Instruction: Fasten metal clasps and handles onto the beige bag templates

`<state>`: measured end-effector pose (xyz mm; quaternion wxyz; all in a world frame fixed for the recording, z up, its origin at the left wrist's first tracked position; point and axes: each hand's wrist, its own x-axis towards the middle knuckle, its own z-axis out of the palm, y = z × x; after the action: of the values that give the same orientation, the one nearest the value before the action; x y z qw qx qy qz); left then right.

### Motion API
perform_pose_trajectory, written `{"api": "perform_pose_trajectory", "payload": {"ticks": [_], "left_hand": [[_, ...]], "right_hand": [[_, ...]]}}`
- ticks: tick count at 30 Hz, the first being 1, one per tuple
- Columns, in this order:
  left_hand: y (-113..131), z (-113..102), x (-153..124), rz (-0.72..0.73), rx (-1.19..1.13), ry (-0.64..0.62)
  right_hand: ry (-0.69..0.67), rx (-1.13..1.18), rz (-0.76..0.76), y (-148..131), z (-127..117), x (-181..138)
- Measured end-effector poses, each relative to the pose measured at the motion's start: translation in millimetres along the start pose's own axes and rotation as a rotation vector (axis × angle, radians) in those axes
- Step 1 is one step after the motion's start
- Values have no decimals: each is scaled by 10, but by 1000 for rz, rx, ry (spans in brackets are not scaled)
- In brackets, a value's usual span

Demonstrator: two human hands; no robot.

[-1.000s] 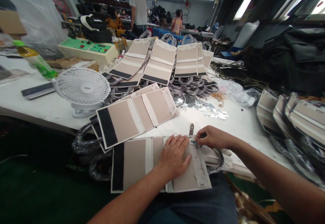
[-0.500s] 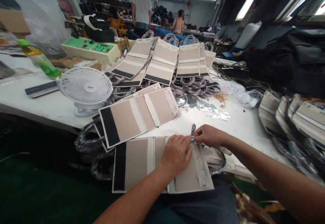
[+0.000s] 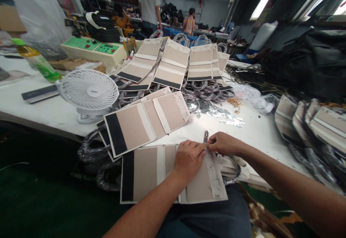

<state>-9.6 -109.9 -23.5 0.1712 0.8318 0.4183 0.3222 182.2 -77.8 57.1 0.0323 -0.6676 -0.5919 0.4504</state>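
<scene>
A beige panel (image 3: 146, 173) with white strips and a black band at its left end lies across my lap and the table's front edge. My left hand (image 3: 189, 158) rests on its upper right part, fingers stretched toward the far edge. At that edge my right hand (image 3: 216, 142) is closed in a pinch; what sits between its fingertips is hidden. A narrow strip with holes (image 3: 206, 136), metal-looking, sticks up just left of those fingertips. Plastic-wrapped handles (image 3: 108, 176) show beyond the panel's left end. Another beige panel (image 3: 135, 122) overlaps behind it.
Loose flat metal pieces (image 3: 229, 119) and small gold-coloured parts (image 3: 234, 103) lie behind my hands. More panels (image 3: 173, 56) are piled at the back, others (image 3: 286, 119) at right. A white fan (image 3: 92, 90), bottle (image 3: 38, 59) and control box (image 3: 94, 50) stand left.
My left hand's index finger has moved slightly right, closer to my right fingertips. My right hand stays at the panel's far edge. The view has shifted a little.
</scene>
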Motion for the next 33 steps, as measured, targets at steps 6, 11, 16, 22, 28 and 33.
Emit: {"api": "perform_pose_trajectory", "payload": {"ticks": [6,11,16,22,28,33], "left_hand": [[-9,14,-8,13,-23,11],[-10,33,-2,3,-26,34],[-5,40,3,-3,-31,43],[11,24,13,-27,-51,46],[21,27,27,-56,-61,34],[37,5,46,-71,-57,21]], "right_hand": [[3,147,6,103,-1,14],[28,220,35,168,28,13],[70,199,33,164,70,7],[17,234,1,173,-59,-62],[394,-36,41,351,-454,-70],[564,-197,-247,473,-339,-61]]}}
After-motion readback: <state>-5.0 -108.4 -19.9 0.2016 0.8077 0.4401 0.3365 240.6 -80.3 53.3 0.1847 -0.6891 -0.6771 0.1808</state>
